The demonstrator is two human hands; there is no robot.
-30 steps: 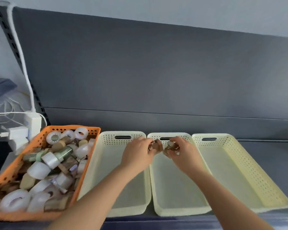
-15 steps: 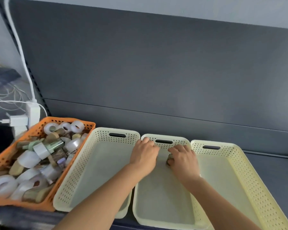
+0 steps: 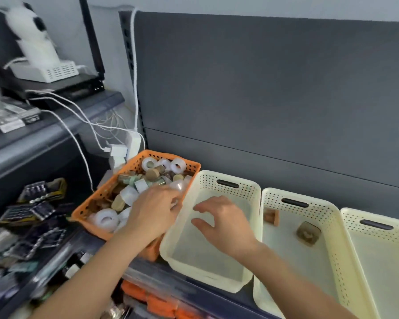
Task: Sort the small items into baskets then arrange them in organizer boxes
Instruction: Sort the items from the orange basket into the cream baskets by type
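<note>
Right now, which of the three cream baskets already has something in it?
The middle basket: two small brown items lie in it. The left basket, under the right hand, and what shows of the right basket hold nothing.

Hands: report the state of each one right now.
Left hand: fingers down among the items in the orange basket; grip cannot be told.
Right hand: open, fingers spread over the leftmost cream basket, holding nothing.

Even, bright light; soft shadows; motion blur lower left; wide-angle bending at edges.
</note>
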